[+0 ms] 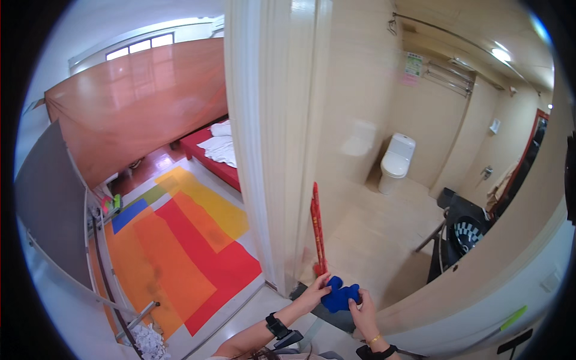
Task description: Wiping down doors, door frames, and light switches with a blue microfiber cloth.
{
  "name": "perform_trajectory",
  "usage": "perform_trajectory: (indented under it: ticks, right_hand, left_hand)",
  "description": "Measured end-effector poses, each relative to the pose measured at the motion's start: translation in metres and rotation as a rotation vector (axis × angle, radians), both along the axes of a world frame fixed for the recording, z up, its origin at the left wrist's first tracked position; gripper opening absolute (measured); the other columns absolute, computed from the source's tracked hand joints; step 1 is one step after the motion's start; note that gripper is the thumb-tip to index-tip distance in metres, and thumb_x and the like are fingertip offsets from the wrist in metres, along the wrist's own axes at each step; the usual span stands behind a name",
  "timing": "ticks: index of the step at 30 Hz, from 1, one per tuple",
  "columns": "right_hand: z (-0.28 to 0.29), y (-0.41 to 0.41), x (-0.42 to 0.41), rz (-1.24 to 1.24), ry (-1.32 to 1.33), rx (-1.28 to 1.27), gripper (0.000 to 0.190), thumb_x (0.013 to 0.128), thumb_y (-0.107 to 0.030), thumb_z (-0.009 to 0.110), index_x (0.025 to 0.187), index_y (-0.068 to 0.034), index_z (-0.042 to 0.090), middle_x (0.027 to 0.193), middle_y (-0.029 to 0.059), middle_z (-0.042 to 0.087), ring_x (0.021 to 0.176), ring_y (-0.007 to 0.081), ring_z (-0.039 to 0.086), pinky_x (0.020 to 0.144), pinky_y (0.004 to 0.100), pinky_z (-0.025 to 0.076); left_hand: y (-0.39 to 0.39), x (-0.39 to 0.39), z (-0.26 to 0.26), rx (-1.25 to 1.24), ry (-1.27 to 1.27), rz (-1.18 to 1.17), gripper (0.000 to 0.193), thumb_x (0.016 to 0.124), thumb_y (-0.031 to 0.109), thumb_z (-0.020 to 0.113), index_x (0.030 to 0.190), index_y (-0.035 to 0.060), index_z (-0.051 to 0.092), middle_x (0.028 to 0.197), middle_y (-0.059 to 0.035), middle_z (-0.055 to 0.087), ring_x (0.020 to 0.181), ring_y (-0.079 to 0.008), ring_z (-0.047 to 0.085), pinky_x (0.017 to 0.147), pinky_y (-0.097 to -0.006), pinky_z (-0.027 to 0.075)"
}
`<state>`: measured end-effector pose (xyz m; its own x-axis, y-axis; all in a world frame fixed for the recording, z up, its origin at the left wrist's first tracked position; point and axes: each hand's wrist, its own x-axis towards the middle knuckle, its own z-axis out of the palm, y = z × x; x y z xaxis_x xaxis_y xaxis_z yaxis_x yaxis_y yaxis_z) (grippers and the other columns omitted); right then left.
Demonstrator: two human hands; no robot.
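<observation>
My left hand (318, 291) and my right hand (364, 312) hold a blue, plush-looking object (339, 297) between them, low in the middle of the view. The left fingers pinch its left side, and the right thumb and fingers grip its right side. Two long, thin red sticks or packets (317, 229) with yellow marks rise just beyond my left hand; whether that hand touches them, I cannot tell. Black straps with devices are on both wrists, and a gold-coloured bracelet is on the right one.
A doorway wall (274, 135) divides the view. At left lie a colourful rug (180, 261), a red bed base (211, 162) and crumpled paper (150, 342). At right are a toilet (396, 157), a black washbasin (465, 234) and a green-ended tool (513, 318).
</observation>
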<state>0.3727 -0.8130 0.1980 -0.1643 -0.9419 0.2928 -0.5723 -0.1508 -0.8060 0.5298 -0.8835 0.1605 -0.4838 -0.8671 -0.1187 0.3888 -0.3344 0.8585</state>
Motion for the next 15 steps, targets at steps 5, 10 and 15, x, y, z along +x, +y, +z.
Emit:
perform_trajectory:
  ticks: [5,10,15]
  right_hand:
    - [-0.011,-0.031,0.036,0.139,-0.034,-0.008,0.027,0.075,-0.008,0.058,0.098,0.001,0.047,0.073,0.0127,0.054,0.061,0.0198,0.052,0.058,0.0292,0.044]
    - [-0.026,-0.065,0.049,0.179,-0.089,0.056,0.029,0.074,-0.012,0.061,0.097,0.0,0.048,0.069,0.0136,0.052,0.055,0.0212,0.049,0.051,0.0308,0.04]
    - [-0.005,-0.126,0.061,0.267,-0.15,-0.027,0.03,0.075,-0.013,0.061,0.097,0.0,0.048,0.069,0.0127,0.051,0.057,0.0206,0.049,0.053,0.0306,0.04]
  left_hand:
    - [-0.003,0.055,-0.013,-0.052,-0.224,0.255,0.038,0.081,0.005,0.053,0.117,0.0023,0.042,0.103,-0.0058,0.053,0.095,-0.0134,0.05,0.083,-0.0259,0.04]
    - [-0.013,0.074,-0.002,-0.493,-0.782,0.712,0.023,0.071,0.004,0.062,0.093,0.0055,0.054,0.07,0.0012,0.041,0.063,-0.0076,0.039,0.055,-0.0227,0.035]
    - [-0.052,0.079,0.04,-0.37,-0.686,0.907,0.021,0.072,0.003,0.059,0.093,0.0052,0.057,0.062,0.0021,0.035,0.057,-0.0089,0.034,0.052,-0.0228,0.031]
